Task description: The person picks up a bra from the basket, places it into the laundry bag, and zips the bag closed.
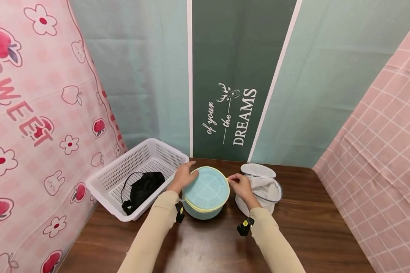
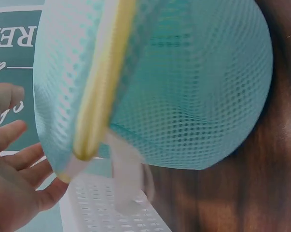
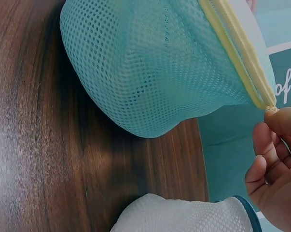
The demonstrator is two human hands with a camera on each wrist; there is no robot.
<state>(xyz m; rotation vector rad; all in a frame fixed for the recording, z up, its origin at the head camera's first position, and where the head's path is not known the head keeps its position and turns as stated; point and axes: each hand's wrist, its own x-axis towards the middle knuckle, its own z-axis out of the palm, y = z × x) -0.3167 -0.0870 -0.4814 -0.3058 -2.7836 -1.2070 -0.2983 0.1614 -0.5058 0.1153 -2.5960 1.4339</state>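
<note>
The blue mesh bag (image 1: pixel 207 188) sits mid-scene on the brown surface (image 1: pixel 314 220), between 2 hands. The right hand (image 1: pixel 242 187) has its fingers pinching the yellow zip's (image 3: pixel 242 60) end; the left hand (image 1: pixel 183 176) touches the left rim, fingers loosely extended. A white bag (image 1: pixel 264 186) stands right; left, a basket (image 1: pixel 131 160) holds a black bundle (image 1: pixel 146 188).

The blue mesh bag (image 1: pixel 208 187) I hold looks like matt, pitted cloth. My perforated basket (image 1: pixel 172 152) is smooth plastic, my tabletop (image 1: pixel 208 248) glossy, grained wood.
</note>
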